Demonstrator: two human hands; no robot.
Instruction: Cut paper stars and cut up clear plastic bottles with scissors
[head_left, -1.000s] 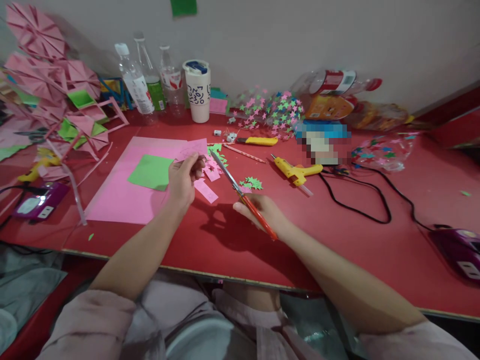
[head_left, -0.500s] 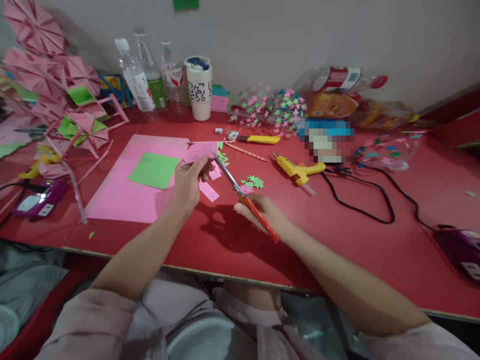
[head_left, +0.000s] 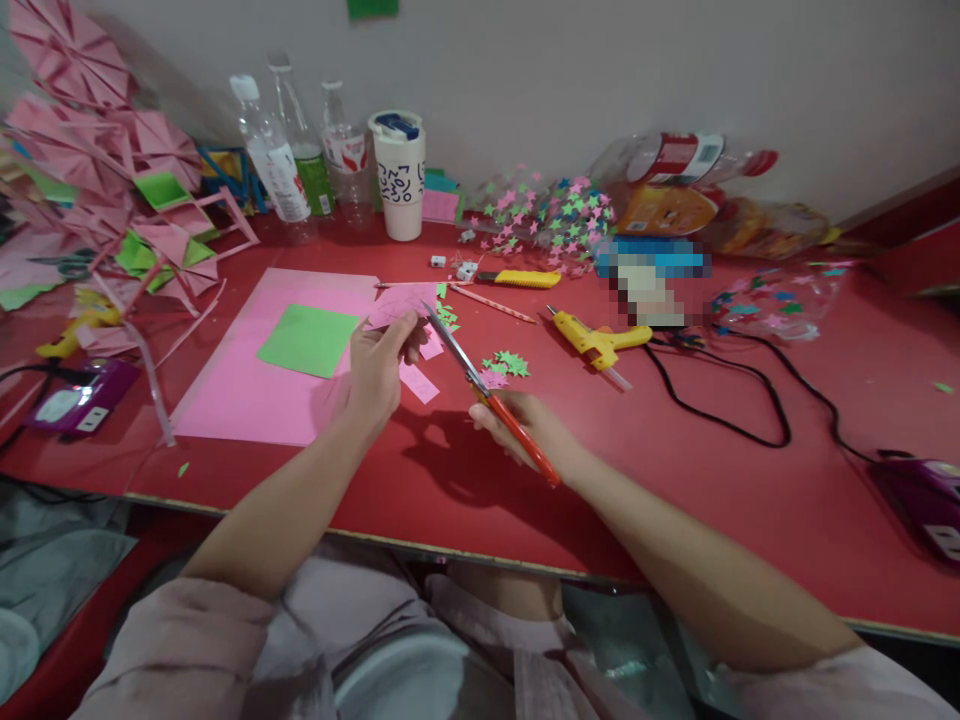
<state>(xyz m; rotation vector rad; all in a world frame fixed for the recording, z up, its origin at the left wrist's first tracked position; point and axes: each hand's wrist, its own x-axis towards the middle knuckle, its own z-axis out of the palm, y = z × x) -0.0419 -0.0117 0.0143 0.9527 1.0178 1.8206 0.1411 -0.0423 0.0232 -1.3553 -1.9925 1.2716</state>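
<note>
Scissors [head_left: 491, 402] are in our right hand [head_left: 541, 420], held over the red worktop [head_left: 712, 480]; we have its fingers wrapped around the orange-red handles, with the blades pointing forward and left. The tips are at the right edge of a pink slip [head_left: 400, 300], which the fingers of our left hand [head_left: 377, 368] pinch. We cannot tell whether metal meets paper.

Just right of the left hand we note a loose pink strip [head_left: 418, 383], with green scraps [head_left: 446, 316] beyond the blades. Green stars [head_left: 511, 363] lie in a heap past our right hand, pink stars [head_left: 493, 379] close by them.

Left of our left hand, a green sheet [head_left: 309, 340] lies flat on a larger pink sheet [head_left: 217, 405]. Off to the right, a yellow glue gun [head_left: 598, 345]. Farther back, a yellow cutter [head_left: 529, 279] near a striped stick [head_left: 495, 303]. By the wall [head_left: 480, 80] we count three bottles [head_left: 279, 172] standing beside a white cup [head_left: 400, 185].
</note>
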